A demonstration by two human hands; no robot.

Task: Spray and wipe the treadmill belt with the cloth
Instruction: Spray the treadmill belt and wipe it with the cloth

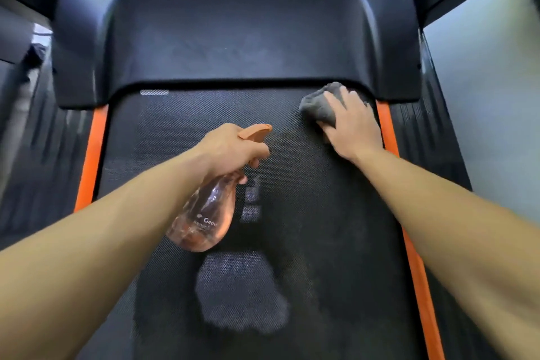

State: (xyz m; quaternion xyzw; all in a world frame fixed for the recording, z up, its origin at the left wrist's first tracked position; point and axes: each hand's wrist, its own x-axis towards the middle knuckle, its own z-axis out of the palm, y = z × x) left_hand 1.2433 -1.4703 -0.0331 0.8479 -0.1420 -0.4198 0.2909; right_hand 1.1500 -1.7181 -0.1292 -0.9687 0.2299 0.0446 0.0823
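The black textured treadmill belt [175, 137] fills the middle of the view, with darker wet patches down its centre. My left hand [233, 146] grips the neck of a clear orange spray bottle [204, 216], held above the belt with its orange nozzle pointing right. At the belt's far right corner my right hand [353, 123] presses a crumpled grey cloth [321, 105] flat against the belt, close to the motor cover.
The black motor cover [248, 38] rises at the far end of the belt. Orange strips [96, 143] run along both sides of the belt, with black ribbed side rails [43, 169] beyond. Dark uprights stand at the top corners.
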